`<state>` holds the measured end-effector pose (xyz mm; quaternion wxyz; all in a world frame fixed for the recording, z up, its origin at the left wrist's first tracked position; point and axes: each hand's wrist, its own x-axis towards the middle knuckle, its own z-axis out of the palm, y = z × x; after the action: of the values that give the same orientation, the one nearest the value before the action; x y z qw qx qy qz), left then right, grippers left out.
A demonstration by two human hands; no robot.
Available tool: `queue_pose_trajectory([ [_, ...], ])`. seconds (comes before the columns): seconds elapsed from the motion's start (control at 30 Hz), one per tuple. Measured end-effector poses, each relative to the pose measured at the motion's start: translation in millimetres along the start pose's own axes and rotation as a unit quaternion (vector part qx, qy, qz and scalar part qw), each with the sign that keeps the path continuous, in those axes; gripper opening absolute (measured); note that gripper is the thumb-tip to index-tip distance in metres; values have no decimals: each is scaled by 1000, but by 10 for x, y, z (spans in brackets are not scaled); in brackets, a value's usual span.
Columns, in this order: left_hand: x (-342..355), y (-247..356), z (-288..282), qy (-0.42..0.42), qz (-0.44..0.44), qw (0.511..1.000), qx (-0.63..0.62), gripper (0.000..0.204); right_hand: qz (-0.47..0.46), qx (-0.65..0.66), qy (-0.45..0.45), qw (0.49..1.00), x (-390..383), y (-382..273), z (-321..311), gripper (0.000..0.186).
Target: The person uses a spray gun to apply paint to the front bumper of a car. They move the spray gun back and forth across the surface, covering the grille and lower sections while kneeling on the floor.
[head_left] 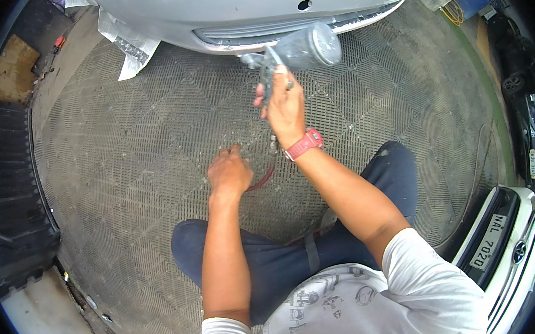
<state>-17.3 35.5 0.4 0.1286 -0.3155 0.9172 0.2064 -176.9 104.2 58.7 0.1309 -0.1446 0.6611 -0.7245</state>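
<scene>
brown board (pixel 13 69) at left; blue container (pixel 473 0), white vehicle (pixel 508 283) right.

The place looked like a vehicle body workshop, one fitted out for paintwork. On the far side was a car's dull grey bumper (pixel 242 5), with pale masking sheeting (pixel 136 52) hanging at its left. A spray gun (pixel 308 46) with a cup was held just before it, and a red hose (pixel 266 178) curved nearer. Scuffed, speckled grid flooring (pixel 119 116) spread below. A white vehicle (pixel 524 217) stood near right, a dark car (pixel 527 71) farther off.
</scene>
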Motion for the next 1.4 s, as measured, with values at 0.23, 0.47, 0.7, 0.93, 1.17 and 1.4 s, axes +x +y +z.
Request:
queue_pose_trajectory([
  [0.23,-30,90,-71,-45,-10,999,2,53,57,-10,17,998,241,79,19,58],
  [0.47,-37,93,-74,-42,6,999,-12,54,36,-38,141,989,482,168,-715,63],
  [0.7,-87,273,104,-164,90,982,16,63,42,0,232,972,724,48,-1386,64],
  [0.93,-76,319,260,-259,102,961,7,70,30,-14,289,957,1060,-98,-1874,70],
  [1.17,-30,144,246,-298,-12,952,70,60,-45,-65,336,938,1354,-264,-2215,65],
  [1.4,-14,-102,217,-219,-89,952,195,62,-23,-109,196,974,770,79,-1796,57],
])
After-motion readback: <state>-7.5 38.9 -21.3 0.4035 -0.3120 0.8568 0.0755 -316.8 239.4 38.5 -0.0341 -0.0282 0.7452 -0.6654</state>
